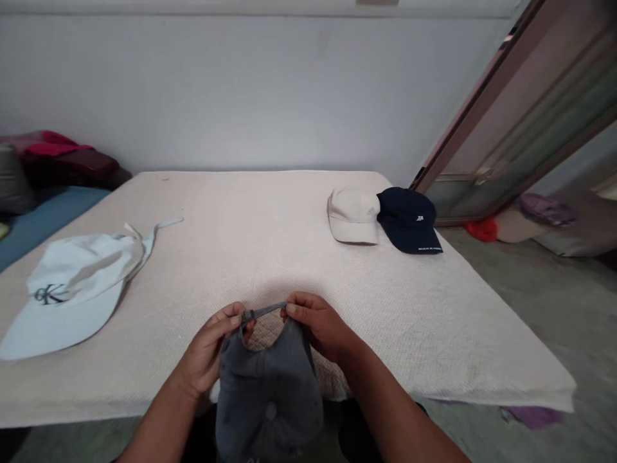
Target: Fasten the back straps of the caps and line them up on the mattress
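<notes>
A dark grey baseball cap [270,392] hangs between my hands at the near edge of the bed, its back opening turned away from me. My left hand [214,344] pinches the left end of the cap's rear strap, by the small buckle. At the strap's other end, the fingers of my right hand [321,321] are closed on the band. The strap stretches straight between them above the curved opening. The cap's brim is mostly out of sight at the bottom.
On the pale bedspread [250,238], a white cap [81,276] with loose straps lies at left. A cream cap [354,212] touches a navy cap [407,218] at the far right. Beyond is a wall [241,90]; a sliding door [511,128] stands right.
</notes>
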Tool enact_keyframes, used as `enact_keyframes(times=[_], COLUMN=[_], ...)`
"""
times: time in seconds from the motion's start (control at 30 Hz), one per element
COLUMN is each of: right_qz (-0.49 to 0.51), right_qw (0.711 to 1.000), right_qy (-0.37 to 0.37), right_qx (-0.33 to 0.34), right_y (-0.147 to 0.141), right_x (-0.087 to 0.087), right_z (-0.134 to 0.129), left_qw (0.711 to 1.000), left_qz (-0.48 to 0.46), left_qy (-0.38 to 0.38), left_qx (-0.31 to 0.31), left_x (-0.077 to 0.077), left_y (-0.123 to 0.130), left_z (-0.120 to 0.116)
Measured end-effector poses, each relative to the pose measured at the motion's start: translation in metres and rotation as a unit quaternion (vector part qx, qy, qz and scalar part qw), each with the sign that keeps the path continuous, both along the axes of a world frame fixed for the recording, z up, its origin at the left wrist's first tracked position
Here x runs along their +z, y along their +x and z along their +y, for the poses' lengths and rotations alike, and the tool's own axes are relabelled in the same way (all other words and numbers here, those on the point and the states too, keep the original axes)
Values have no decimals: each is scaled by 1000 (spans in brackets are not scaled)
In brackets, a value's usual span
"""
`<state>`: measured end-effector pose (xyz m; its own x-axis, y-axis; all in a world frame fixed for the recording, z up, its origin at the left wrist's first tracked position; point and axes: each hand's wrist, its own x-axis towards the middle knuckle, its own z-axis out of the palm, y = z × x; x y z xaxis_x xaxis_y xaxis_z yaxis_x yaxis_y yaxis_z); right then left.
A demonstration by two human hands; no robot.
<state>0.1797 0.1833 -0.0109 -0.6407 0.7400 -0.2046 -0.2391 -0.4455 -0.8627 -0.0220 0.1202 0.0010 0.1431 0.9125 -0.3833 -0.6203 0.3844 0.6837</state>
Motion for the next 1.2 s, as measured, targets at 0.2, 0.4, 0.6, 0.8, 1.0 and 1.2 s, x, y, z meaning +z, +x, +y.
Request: enact_keyframes(times=[0.2, 0.4, 0.6, 0.8, 1.0, 1.2], right_qz=[87, 91, 39, 93, 87, 115], right_qw=[991, 989, 991, 987, 992, 980], right_qy=[-74, -67, -68, -117, -86, -57], right_qx=[-74, -96, -106, -58, -42, -149], right_y=[-3, 2, -7, -13, 0, 17], right_x=[5, 3, -2, -9, -9, -4], right_z=[7, 18, 23, 12, 3, 24], left_qw=[995, 983, 991, 984, 983, 985], left_qz=[45, 0, -113, -160, -170, -164], left_qy=[13, -1, 5, -71, -56, -39], left_qx=[-87, -184, -69, 40, 42, -30], left_x=[0, 2, -5, -9, -12, 0], left_y=[7, 15, -5, -14, -2, 20], left_z=[-2, -1, 3, 25, 39, 33])
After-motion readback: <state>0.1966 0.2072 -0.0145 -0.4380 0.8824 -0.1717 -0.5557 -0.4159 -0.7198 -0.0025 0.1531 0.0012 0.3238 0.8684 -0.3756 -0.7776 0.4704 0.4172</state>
